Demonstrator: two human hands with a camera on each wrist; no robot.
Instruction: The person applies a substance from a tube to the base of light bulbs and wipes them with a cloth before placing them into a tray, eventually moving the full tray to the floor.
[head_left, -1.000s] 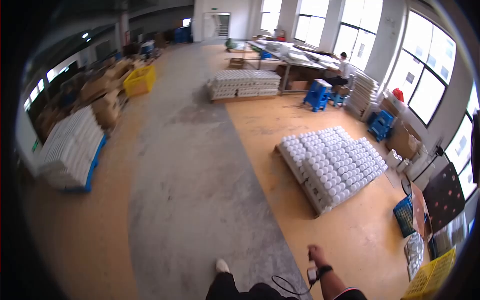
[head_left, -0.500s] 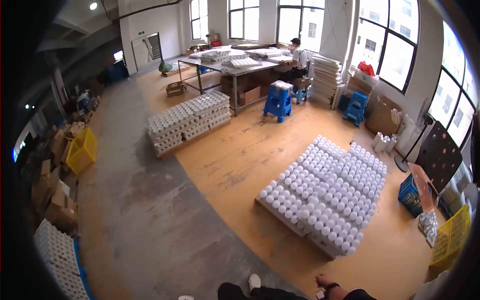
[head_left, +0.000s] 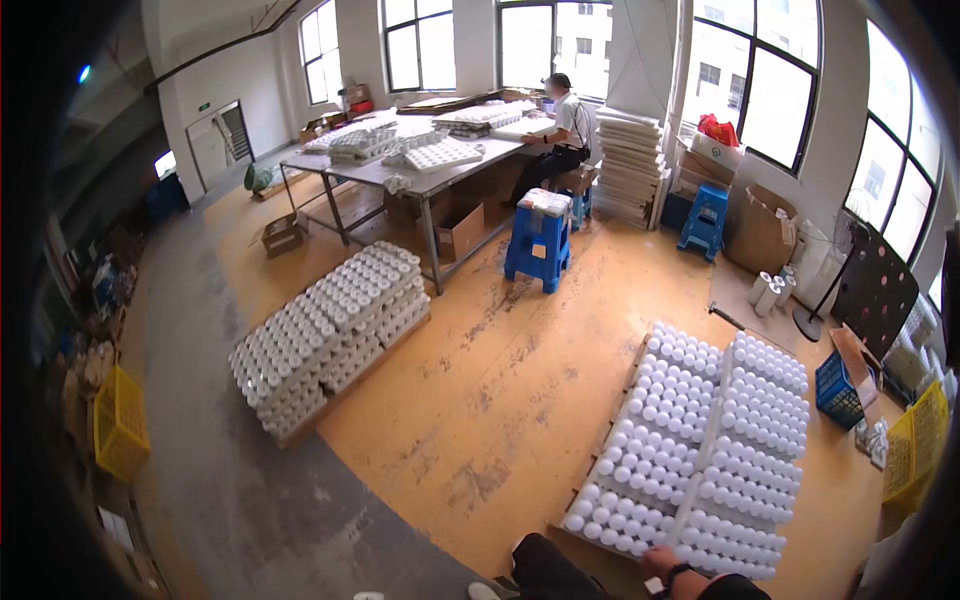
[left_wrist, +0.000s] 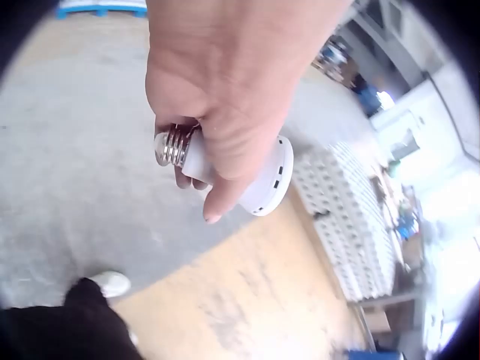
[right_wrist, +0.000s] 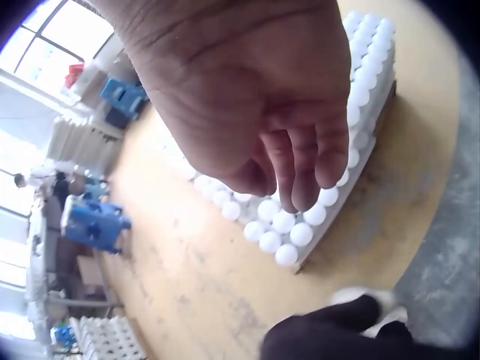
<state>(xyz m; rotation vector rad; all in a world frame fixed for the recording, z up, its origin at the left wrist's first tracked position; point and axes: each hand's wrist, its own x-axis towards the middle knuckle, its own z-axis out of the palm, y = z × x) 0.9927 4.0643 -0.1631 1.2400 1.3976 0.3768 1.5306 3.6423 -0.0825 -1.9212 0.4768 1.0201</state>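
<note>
In the left wrist view my left hand (left_wrist: 232, 90) grips a white light bulb (left_wrist: 271, 181), its metal screw base poking out on one side and a wide slotted rim on the other. My right hand (right_wrist: 255, 97) hangs with loosely bent fingers and holds nothing in the right wrist view. Beyond its fingers are rows of white round-topped bulbs (right_wrist: 283, 222) in trays. From the head view, the right hand (head_left: 658, 562) overlaps the near edge of that low pallet of bulbs (head_left: 745, 420). My left hand is out of the head view.
Another stack of filled trays (head_left: 320, 330) stands ahead to the left. Behind it, a seated person (head_left: 570, 130) works at a long table (head_left: 400, 172). A blue stool (head_left: 540, 245), yellow crates (head_left: 120, 425) and a black panel (head_left: 875, 290) stand around the floor.
My view has swung right and moved closer to the bulb pallet, which now lies just in front of me. The table, stool and tray stack appear larger and farther left.
</note>
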